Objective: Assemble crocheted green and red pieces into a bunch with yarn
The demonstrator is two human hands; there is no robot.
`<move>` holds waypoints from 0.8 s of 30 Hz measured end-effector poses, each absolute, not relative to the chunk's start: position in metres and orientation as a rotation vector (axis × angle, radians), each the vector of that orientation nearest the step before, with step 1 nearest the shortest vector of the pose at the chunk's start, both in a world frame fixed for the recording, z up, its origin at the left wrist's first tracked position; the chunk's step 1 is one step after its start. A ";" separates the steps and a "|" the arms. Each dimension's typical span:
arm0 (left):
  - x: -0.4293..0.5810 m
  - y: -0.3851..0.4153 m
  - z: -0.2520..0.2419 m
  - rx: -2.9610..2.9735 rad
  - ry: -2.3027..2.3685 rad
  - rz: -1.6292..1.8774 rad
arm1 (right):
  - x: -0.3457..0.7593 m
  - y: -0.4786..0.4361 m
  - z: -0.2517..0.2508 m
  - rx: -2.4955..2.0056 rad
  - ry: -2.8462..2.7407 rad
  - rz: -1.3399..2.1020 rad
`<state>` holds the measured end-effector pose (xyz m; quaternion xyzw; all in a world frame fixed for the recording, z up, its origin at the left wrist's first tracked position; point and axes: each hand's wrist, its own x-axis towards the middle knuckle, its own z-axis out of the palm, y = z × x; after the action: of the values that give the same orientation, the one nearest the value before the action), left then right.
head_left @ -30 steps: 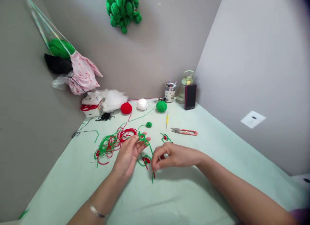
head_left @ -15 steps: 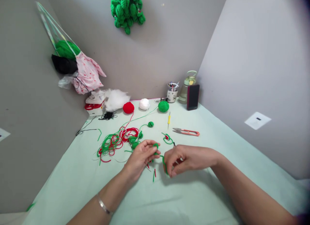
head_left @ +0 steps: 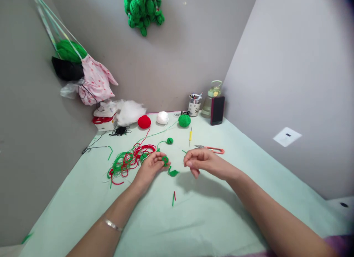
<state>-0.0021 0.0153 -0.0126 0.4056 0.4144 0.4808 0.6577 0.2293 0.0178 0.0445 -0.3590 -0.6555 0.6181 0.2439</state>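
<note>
My left hand pinches a small green crocheted piece over the pale green table. A green yarn tail hangs from that piece down to the tabletop. My right hand hovers just to the right with its fingers curled together; what they hold is too small to make out. A tangle of red and green yarn lies to the left of my left hand. Two short yarn offcuts, one red and one green, lie in front of my hands.
Orange snips and a yellow-handled hook lie behind my right hand. Red, white and green yarn balls, stuffing, a tool cup, bottle and phone line the back wall.
Both hands have risen and moved away from me. My right hand has drawn apart to the right, and the green tail now trails from the piece in my left hand.
</note>
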 end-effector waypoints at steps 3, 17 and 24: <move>0.000 0.009 -0.003 0.831 0.867 1.098 | 0.223 0.017 0.040 -1.033 -1.657 1.649; 0.009 -0.007 0.006 0.847 0.841 0.883 | 0.228 0.036 0.027 -1.246 -1.463 1.156; 0.011 -0.005 -0.005 0.872 0.912 0.927 | 0.229 0.043 0.012 -1.378 -1.662 0.831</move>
<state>0.0113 -0.0046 -0.0047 0.3928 0.4108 0.4174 0.7090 0.2287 0.0433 0.0116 -0.5453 -0.6577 0.3287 0.4026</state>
